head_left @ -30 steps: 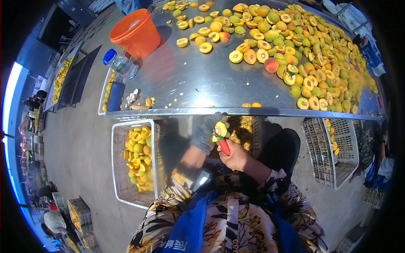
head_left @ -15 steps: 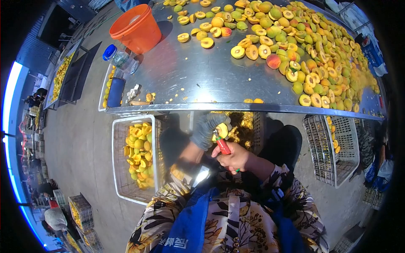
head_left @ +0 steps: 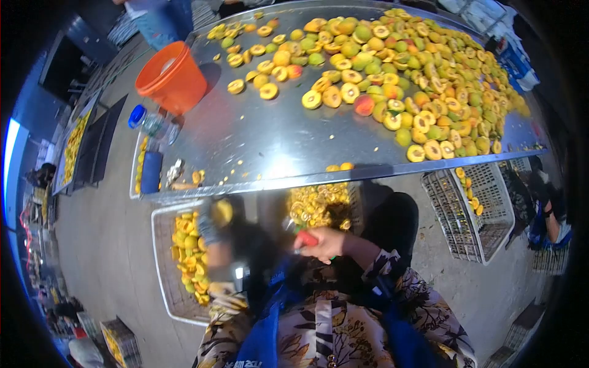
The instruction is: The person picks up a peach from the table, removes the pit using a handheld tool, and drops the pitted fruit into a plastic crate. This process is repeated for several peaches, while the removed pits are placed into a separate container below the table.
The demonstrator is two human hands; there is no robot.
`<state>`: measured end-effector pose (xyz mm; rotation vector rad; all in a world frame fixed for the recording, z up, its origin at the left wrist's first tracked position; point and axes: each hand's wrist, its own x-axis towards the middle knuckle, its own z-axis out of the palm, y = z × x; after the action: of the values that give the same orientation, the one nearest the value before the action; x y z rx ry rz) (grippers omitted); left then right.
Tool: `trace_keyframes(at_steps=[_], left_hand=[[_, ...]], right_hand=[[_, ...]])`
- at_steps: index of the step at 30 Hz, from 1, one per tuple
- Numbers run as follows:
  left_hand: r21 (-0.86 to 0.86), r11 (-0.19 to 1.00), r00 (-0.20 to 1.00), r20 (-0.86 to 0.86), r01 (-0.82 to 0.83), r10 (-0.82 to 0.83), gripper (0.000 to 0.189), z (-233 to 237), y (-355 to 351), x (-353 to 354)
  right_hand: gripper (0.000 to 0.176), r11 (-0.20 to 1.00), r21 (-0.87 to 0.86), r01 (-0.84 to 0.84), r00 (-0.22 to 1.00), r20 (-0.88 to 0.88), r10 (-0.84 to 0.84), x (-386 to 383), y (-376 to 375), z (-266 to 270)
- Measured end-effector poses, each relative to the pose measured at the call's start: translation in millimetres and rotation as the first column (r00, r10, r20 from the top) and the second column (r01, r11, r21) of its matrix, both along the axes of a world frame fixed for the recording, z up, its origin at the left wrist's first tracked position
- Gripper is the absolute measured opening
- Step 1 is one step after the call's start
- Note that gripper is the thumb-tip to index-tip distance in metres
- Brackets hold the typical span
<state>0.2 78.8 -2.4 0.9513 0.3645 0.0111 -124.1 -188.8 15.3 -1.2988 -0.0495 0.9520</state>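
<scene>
My left hand (head_left: 207,228), in a grey glove and smeared by motion, is over the right rim of the white crate (head_left: 161,264) on the left. A yellow peach half (head_left: 223,212) is at its fingers, and the grip looks closed on it. Wrapped round a red-handled pitting tool (head_left: 307,238) is my bare right hand (head_left: 327,243), in front of my body. The tool's metal tip is blurred. Below the table edge, beyond this hand, another crate holds yellow cut pieces (head_left: 316,205). Peach halves (head_left: 191,260) fill much of the left crate.
A steel table (head_left: 245,138) carries a large heap of halved peaches (head_left: 423,80). On its left stand an orange bucket (head_left: 175,80) and a blue-capped plastic bottle (head_left: 153,124). A crate (head_left: 457,224) stands at right. Other people are at the edges.
My left hand has moved left with the peach half, away from the tool, to the left crate. My right hand has shifted slightly left and down with the tool. The view has turned.
</scene>
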Motion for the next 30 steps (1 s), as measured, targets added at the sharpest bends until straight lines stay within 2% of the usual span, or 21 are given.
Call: trace_keyframes(at_steps=[1,2,3,6,7,8,10,11,12,13,14,15,18,19,20,22,24,26,27,29,30], left_hand=[[0.673,0.736,0.987,0.059,0.074,-0.153,0.032,-19.4,50.2,10.6],[0.996,0.079,0.988,0.055,-0.045,-0.141,0.035,-38.1,100.0,21.0],[0.995,0.06,0.996,-0.078,0.076,0.035,0.038,-13.3,98.6,20.8],[0.973,-0.137,0.974,0.164,-0.185,-0.154,0.039,27.0,53.0,39.1],[0.97,0.013,0.928,0.236,-0.242,-0.288,0.04,33.0,24.8,54.2],[0.982,0.105,0.914,0.183,-0.155,-0.362,0.041,36.0,-5.5,73.2],[0.98,0.033,0.811,0.183,-0.198,-0.555,0.04,54.5,-85.9,100.7],[0.942,-0.106,0.717,0.166,-0.318,-0.677,0.041,47.1,-118.5,120.3],[0.987,-0.088,0.737,0.042,-0.137,-0.674,0.044,63.4,-163.4,123.6],[0.98,-0.145,0.72,-0.002,-0.137,-0.693,0.046,48.6,-194.1,145.9],[0.998,-0.07,0.754,-0.053,0.01,-0.655,0.052,37.1,-223.9,159.4],[0.989,-0.146,0.761,-0.07,-0.034,-0.645,0.061,16.6,-247.3,182.3],[0.968,-0.189,0.682,-0.25,0.165,-0.687,0.07,-9.1,-299.7,216.1],[0.975,-0.086,0.65,-0.201,0.205,-0.733,0.067,-7.8,-308.2,206.3],[0.986,-0.037,0.702,-0.144,0.165,-0.697,0.06,13.1,-312.7,187.7],[0.984,-0.129,0.761,-0.179,0.125,-0.624,0.046,7.8,-313.8,189.5],[0.934,-0.241,0.664,-0.356,0.263,-0.657,0.042,28.6,-308.2,175.9],[0.978,-0.077,0.626,-0.184,0.195,-0.758,0.045,14.8,-294.4,158.1],[0.991,-0.018,0.502,-0.083,0.133,-0.861,0.046,7.9,-280.3,142.6],[0.959,0.076,0.349,-0.026,0.274,-0.937,0.049,52.4,-265.6,91.8],[0.935,0.092,0.214,0.018,0.342,-0.977,0.053,71.5,-253.2,69.3]], right_hand=[[0.031,0.843,-0.538,-0.027,0.92,0.316,0.232,-3.8,-1.5,-21.3],[0.033,0.73,-0.68,0.074,0.821,0.456,0.342,-12.6,-5.9,-53.2],[0.034,0.597,-0.775,0.205,0.692,0.546,0.471,-21.3,-12.0,-74.3],[0.029,0.718,-0.649,0.251,0.615,0.68,0.399,-26.9,-18.8,-69.3],[0.028,0.733,-0.634,0.247,0.624,0.683,0.38,-26.5,-19.2,-62.5],[0.027,0.711,-0.664,0.23,0.675,0.635,0.375,-18.8,-16.0,-42.6],[0.023,0.703,-0.682,0.205,0.757,0.565,0.327,-9.4,-19.6,-17.3],[0.023,0.707,-0.679,0.199,0.761,0.562,0.324,-7.6,-26.7,-11.4],[0.024,0.713,-0.674,0.193,0.765,0.558,0.321,-8.2,-33.6,-7.9],[0.025,0.721,-0.668,0.186,0.771,0.554,0.315,-11.6,-38.9,-7.9],[0.026,0.757,-0.541,0.367,0.672,0.717,0.186,-25.9,-43.5,-30.3],[0.03,0.804,-0.302,0.512,0.456,0.889,0.044,-34.8,-52.6,-44.6],[0.038,0.807,-0.431,0.405,0.649,0.757,0.078,-45.5,-78.2,-18.1],[0.04,0.792,-0.521,0.318,0.735,0.663,0.141,-41.0,-86.1,-0.5],[0.04,0.785,-0.466,0.408,0.691,0.72,0.068,-39.1,-92.6,5.3],[0.04,0.763,-0.327,0.557,0.598,0.795,-0.096,-44.4,-95.9,5.4],[0.039,0.629,-0.401,0.666,0.623,0.763,-0.173,-33.2,-95.4,7.6],[0.044,0.51,-0.355,0.783,0.562,0.755,-0.337,-19.1,-93.7,20.2],[0.044,0.46,-0.408,0.788,0.605,0.651,-0.458,-9.9,-97.4,28.0],[0.045,0.265,-0.218,0.939,0.318,0.843,-0.434,10.4,-103.5,2.2],[0.043,0.411,-0.195,0.891,0.429,0.663,-0.614,18.5,-108.3,10.3]])
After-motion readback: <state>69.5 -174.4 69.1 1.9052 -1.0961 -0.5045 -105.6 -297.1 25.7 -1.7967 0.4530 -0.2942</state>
